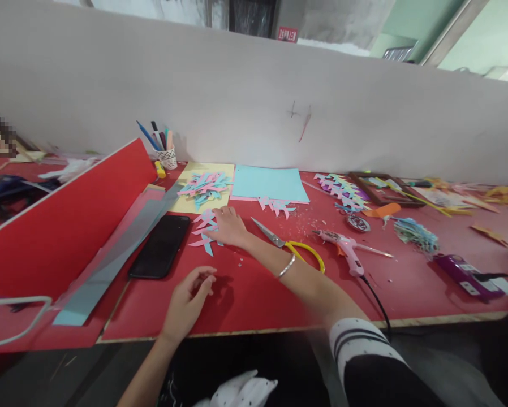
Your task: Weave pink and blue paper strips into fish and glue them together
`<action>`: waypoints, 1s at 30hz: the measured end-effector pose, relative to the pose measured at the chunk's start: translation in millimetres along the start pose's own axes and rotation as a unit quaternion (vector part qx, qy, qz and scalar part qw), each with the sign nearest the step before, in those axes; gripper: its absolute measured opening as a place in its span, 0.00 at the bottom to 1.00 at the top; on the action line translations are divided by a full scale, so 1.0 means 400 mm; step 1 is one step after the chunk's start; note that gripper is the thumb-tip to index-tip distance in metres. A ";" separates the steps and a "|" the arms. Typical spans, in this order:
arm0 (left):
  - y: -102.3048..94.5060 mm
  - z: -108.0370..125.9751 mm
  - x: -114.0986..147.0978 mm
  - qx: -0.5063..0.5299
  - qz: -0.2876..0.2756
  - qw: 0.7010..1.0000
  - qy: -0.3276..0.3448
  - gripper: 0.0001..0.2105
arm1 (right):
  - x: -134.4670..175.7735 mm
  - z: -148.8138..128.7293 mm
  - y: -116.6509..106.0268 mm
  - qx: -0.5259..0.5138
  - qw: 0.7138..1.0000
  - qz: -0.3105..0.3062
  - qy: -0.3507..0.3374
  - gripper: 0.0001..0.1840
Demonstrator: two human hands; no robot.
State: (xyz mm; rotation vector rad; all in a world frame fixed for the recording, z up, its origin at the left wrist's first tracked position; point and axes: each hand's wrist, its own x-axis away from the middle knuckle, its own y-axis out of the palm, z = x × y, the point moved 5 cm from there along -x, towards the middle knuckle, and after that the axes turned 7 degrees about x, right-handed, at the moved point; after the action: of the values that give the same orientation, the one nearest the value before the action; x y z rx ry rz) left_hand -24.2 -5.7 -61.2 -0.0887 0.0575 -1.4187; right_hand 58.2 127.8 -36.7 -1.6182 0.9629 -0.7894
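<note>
My right hand (228, 227) reaches across the table, palm down, its fingers resting on a small row of folded pink and blue paper pieces (202, 232). These pieces are partly hidden beneath the fingers. Nearer the table's front edge, my left hand (192, 299) hovers with loosely curled fingers, the thumb apart, and nothing visible in it. A black phone (160, 247) lies left of the paper pieces. Yellow-handled scissors (307, 251) sit partly behind my right forearm. Beyond the hand, a pile of pink and blue paper strips (205, 186) rests on a yellow sheet (189, 169).
A pink glue gun (343, 249) with a cord lies right of the scissors. Blue paper (268, 183) lies at the back. A pen cup (168, 157) stands beside the red divider (80, 220). Paper braids (341, 191) and a purple device (468, 277) are at right.
</note>
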 end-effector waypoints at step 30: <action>0.036 0.003 -0.017 -0.205 -0.113 0.970 0.073 0.12 | 0.295 0.163 -0.091 -0.209 0.977 -0.042 -0.027 0.12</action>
State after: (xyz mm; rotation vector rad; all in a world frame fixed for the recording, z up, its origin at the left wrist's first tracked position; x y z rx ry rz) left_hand -10.7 3.1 -61.4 -0.3414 0.4760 -1.6219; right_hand 176.3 56.4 -13.7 -2.0435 1.0765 -0.6207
